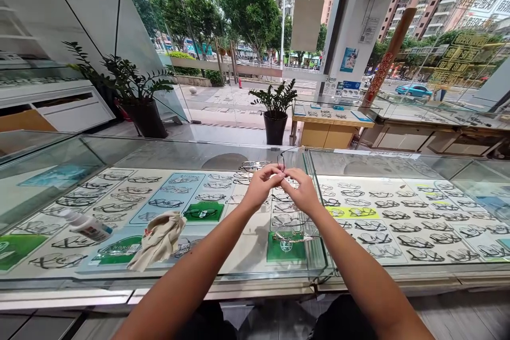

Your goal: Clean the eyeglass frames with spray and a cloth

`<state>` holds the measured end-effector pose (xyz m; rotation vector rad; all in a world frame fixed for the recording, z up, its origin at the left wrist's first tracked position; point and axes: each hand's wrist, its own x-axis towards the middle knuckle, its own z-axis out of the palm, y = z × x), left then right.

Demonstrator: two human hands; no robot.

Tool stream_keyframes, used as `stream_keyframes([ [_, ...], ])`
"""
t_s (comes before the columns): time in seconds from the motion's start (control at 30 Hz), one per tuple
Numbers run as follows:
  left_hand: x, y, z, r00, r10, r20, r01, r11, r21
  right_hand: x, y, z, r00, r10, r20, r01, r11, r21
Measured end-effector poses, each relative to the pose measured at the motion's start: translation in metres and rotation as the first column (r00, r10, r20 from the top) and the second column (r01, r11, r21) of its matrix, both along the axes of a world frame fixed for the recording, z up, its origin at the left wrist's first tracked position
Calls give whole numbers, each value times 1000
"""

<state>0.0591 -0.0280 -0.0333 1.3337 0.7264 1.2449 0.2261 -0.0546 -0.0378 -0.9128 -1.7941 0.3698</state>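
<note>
Above the glass display counter [247, 271], my left hand [261, 186] and my right hand [300, 188] meet with their fingertips pinched together. Between them they hold a thin dark-framed pair of eyeglasses [281, 159], part of which sticks up above the fingers; the rest is hidden. A crumpled beige cloth [161, 239] lies on the glass to the left of my left forearm. Farther left, a white bottle [88, 226] with a printed label lies on its side. Just beyond my left hand are more eyeglasses [252, 166].
Rows of eyeglasses [422, 226] fill the counter under the glass, some on green or yellow cards [203, 211]. A second glass case adjoins on the right. Beyond stand a potted plant [274, 122], another large plant [147, 114], a wooden display table [330, 133] and the shop window.
</note>
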Motion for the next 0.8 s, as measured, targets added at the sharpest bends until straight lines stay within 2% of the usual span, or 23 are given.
stream_keyframes([
  [0.17,-4,3,5,1000,-31,-2,31,1000,5,-2,1,-1,992,77,-104,-90,989,-121],
  [0.3,-9,0,14,992,-13,-126,24,996,83,-4,2,-1,960,83,-268,-141,969,-205],
  [0.4,-19,-26,25,950,151,-273,-82,965,249,0,3,0,951,38,-307,-103,974,-200],
  [0.5,-42,-67,32,868,394,-302,-230,859,458,8,3,-1,950,-23,-312,-39,981,-191],
  [0.57,-66,-90,30,796,565,-215,-374,740,558,13,5,-2,947,-68,-313,11,983,-181],
  [0.6,-82,-98,27,733,666,-140,-478,650,591,15,6,-2,947,-76,-312,21,984,-176],
  [0.63,-100,-103,23,637,769,-54,-589,531,610,16,7,-2,948,-84,-307,32,985,-169],
  [0.7,-141,-108,13,359,926,115,-768,223,600,19,8,-3,950,-105,-293,63,987,-150],
  [0.73,-164,-108,7,207,967,146,-804,83,589,19,8,-3,951,-113,-289,74,987,-143],
  [0.8,-207,-105,-3,-67,993,94,-842,-107,529,20,8,-3,948,-120,-296,83,988,-133],
])
